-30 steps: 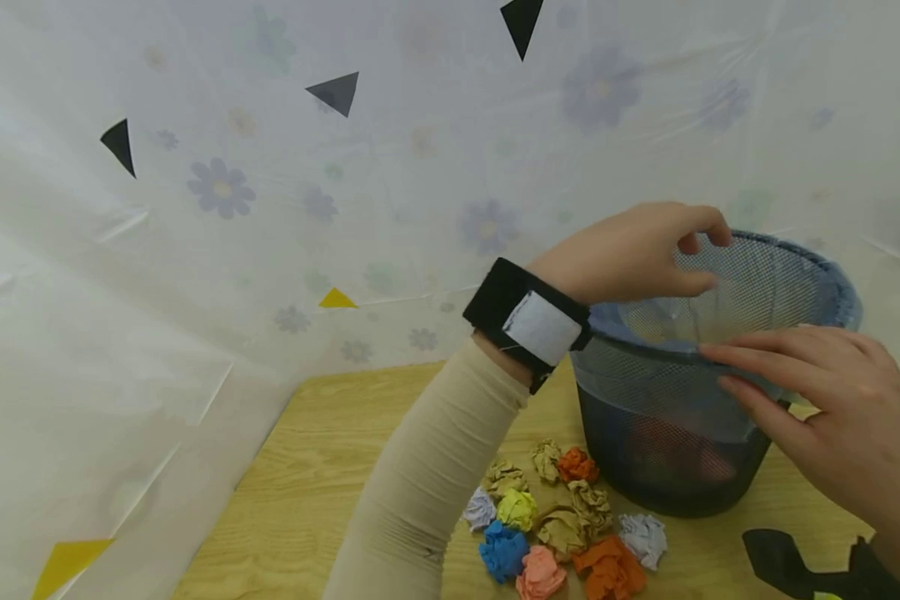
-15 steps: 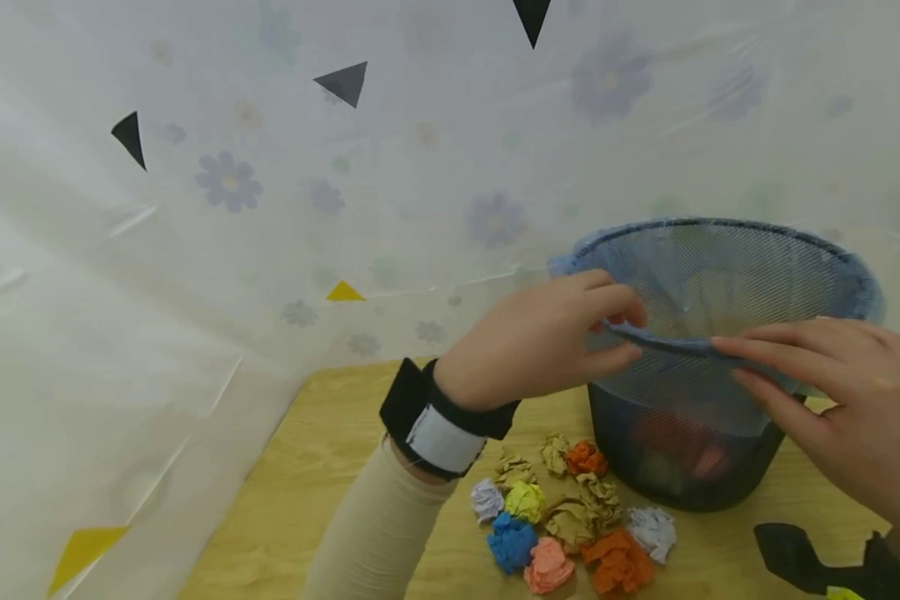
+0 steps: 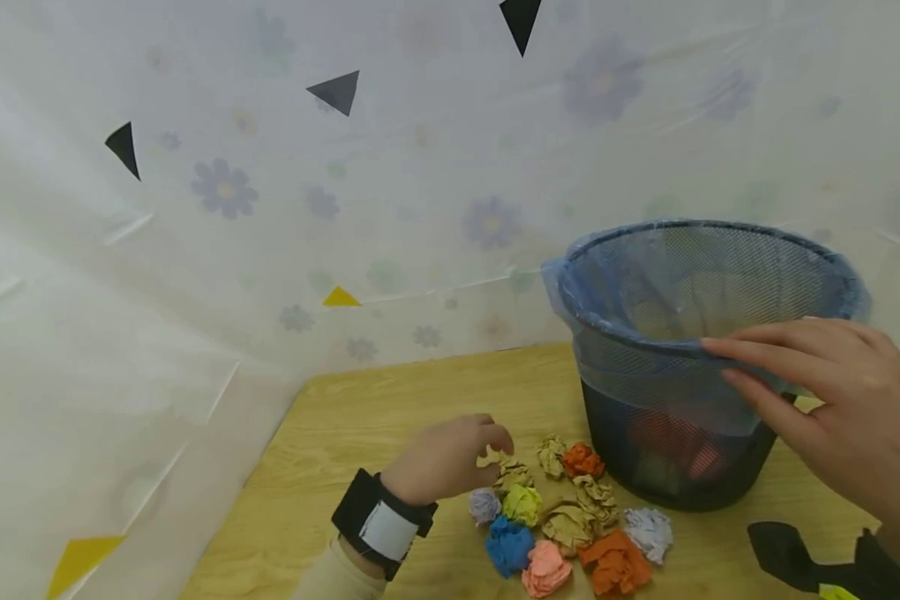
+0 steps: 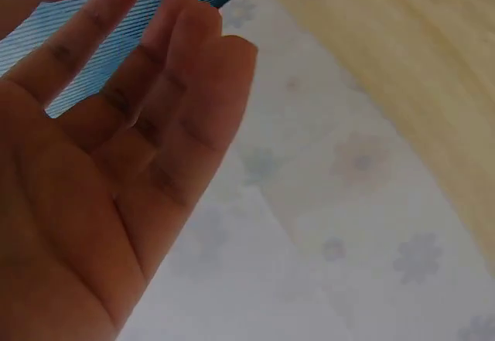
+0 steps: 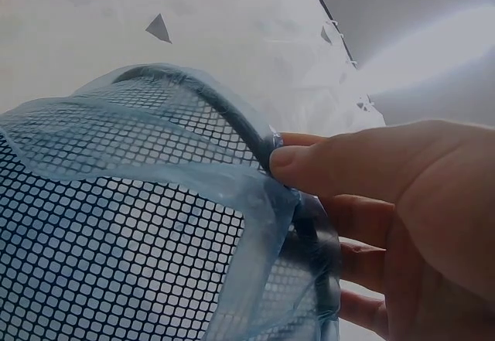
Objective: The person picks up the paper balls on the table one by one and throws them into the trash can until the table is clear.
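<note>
A black mesh wastebasket (image 3: 667,467), lined with a thin blue plastic bag (image 3: 630,367), stands on the table at the right in the head view. My right hand (image 3: 832,392) pinches its near rim, the thumb (image 5: 302,167) on the bag outside and the fingers over the inside. My left hand (image 3: 450,458) is low over the table with fingers bent loosely, fingertips right at a tan crumpled paper ball (image 3: 515,475). No object shows in its palm (image 4: 69,225) in the left wrist view. Red and pale shapes show through the basket's lower mesh.
Several more crumpled paper balls lie left of and before the basket, among them a yellow one (image 3: 522,505), a blue one (image 3: 509,546), a pink one (image 3: 547,569) and an orange one (image 3: 615,565). A flowered sheet (image 3: 420,167) hangs behind the wooden table (image 3: 390,400).
My left hand has come from above the basket's opening, past its near rim, down and left to the paper balls. My right hand has stayed on the rim.
</note>
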### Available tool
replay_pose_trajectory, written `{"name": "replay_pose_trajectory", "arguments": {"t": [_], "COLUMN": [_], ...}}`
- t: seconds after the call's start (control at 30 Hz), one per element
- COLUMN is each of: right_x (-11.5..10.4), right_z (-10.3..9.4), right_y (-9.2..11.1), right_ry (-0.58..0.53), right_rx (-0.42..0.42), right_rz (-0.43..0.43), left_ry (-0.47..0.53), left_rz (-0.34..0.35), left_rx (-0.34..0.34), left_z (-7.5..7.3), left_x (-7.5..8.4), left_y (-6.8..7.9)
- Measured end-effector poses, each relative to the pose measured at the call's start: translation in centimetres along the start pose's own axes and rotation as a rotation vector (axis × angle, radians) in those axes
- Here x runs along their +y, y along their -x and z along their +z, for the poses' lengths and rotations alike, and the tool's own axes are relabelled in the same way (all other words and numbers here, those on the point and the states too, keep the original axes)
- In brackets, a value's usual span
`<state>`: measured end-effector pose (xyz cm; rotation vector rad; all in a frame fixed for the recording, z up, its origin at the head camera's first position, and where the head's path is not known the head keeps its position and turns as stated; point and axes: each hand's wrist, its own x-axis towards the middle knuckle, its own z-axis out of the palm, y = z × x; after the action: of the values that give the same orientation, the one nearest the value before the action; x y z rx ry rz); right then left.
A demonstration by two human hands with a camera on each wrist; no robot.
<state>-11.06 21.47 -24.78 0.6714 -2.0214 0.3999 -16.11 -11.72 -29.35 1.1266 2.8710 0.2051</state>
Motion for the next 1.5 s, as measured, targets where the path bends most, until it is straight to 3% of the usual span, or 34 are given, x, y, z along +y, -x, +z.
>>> {"name": "replay_pose_trajectory", "arguments": {"t": [0.1,0.2,0.33,0.43,0.57,0.73,0.93,1.33,1.5], "right_x": [-0.1,-0.1,-0.2,-0.2,-0.2,-0.3,-0.3,-0.2,-0.3], "right_z": [0.0,-0.1,0.0,0.0,0.0,0.0,0.1,0.1,0.1], "right_y": [0.0,0.1,0.2,0.2,0.2,0.2,0.2,0.2,0.2], "right_ry": [0.002,0.011,0.011,0.005,0.0,-0.004,-0.011,-0.012,-0.012], "right_rx": [-0.002,-0.002,0.0,0.002,0.0,-0.001,0.006,0.018,0.018], "right_rz": [0.005,0.015,0.019,0.024,0.031,0.033,0.035,0.034,0.035], "left_ry": [0.031,0.079,0.126,0.109,0.102,0.119,0.093,0.14,0.17], "left_rz": [-0.077,-0.123,-0.12,-0.076,-0.027,-0.052,-0.036,-0.001,-0.047], "left_rx": [-0.107,-0.167,-0.18,-0.153,-0.118,-0.13,-0.113,-0.085,-0.083], "left_z": [2.2,3.8,5.5,6.3,6.7,7.2,7.9,8.2,8.0], "left_x": [-1.2,-2.0,-2.7,-3.0,-3.1,-3.0,-3.2,-3.9,-4.0], "left_y": [0.6,1.0,1.4,1.6,1.7,1.7,1.4,1.3,1.5]}}
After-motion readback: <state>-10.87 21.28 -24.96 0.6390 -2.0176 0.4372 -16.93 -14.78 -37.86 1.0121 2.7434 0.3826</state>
